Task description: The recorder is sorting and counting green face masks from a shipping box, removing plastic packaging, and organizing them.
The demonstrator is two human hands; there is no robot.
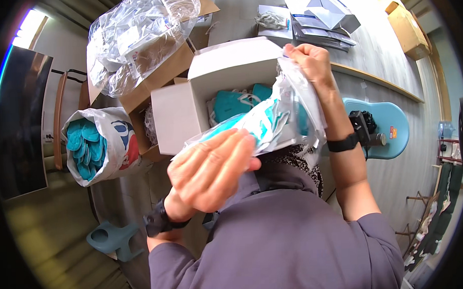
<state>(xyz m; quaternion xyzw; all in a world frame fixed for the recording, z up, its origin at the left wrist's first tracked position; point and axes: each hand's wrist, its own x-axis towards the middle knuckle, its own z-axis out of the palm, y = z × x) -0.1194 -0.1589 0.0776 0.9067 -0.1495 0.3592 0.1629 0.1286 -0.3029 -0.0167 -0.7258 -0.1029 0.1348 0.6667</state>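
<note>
- At your far left stands a dark, flat screen (24, 121).
- Next along, a white bag (120, 143) gapes open, with loose teal masks (86, 144) heaped inside it.
- Below that bag, near the lower left, you have a blue-grey plastic stool (116, 240).
- Farther from you, a big clear plastic sack (143, 38) of white wrapped pieces sits in a brown cardboard box (173, 72).
- Before you is a white box (174, 121), its flaps spread; more teal masks (230, 106) with white straps lie inside it.
- Your left hand (207, 168) lies against the near side of a clear plastic bag, fingers together and stretched out, the thumb lower; you cannot tell from here whether it pinches anything. A black band (160, 218) circles that wrist.
- The clear plastic bag (276, 117) slants over the white box's near side, with teal masks showing through it.
- Your right hand (310, 65) is closed on the bag's upper right edge, up by the box's far right corner.
- Beyond that hand lies a stack of flat white boxes (319, 32).
- To the right, a light-blue stool (391, 108) carries a metal cylinder (378, 139).
- At the upper right stands a brown carton (408, 34).
</note>
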